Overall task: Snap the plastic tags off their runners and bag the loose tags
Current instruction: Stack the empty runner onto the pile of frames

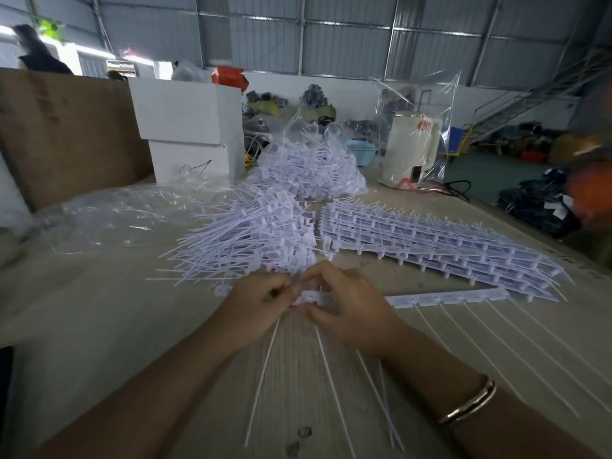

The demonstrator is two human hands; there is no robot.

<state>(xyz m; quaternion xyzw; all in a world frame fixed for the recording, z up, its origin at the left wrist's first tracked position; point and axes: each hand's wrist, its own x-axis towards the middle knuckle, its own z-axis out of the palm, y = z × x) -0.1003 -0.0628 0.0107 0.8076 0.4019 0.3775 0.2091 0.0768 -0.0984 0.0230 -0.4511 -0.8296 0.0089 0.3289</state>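
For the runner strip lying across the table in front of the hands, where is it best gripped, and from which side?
Probably by the flat bar of the runner strip, coming from above. The tags' thin tails fan out toward the person on the near side, so only the bar gives a firm hold. The left hand and right hand already pinch its left end that way.

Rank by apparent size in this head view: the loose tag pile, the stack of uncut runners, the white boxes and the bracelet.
1. stack of uncut runners
2. loose tag pile, close behind; unsure.
3. white boxes, though farther away.
4. bracelet
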